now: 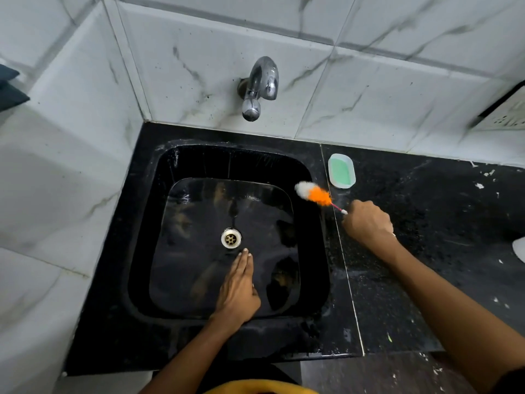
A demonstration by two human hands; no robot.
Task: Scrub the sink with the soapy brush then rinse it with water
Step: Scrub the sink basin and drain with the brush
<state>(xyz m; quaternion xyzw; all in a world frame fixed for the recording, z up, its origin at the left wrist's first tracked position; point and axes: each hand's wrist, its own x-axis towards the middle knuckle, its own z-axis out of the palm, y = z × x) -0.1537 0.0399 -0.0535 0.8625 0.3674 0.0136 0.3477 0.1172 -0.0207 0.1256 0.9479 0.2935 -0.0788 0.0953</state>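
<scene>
Right hand (368, 223) grips brush (315, 194) beside sink (142, 251); left hand (237, 291) lies flat, fingers together.

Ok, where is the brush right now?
In the head view, the brush is at the sink's right rim, held by the right hand, just below the soap dish.

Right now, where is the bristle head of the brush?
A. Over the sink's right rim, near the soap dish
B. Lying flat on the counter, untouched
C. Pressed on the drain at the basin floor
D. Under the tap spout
A: the right hand grips the brush by its handle, and its orange and white bristles sit over the right rim of the sink, just beside the soap dish of green liquid.
</scene>
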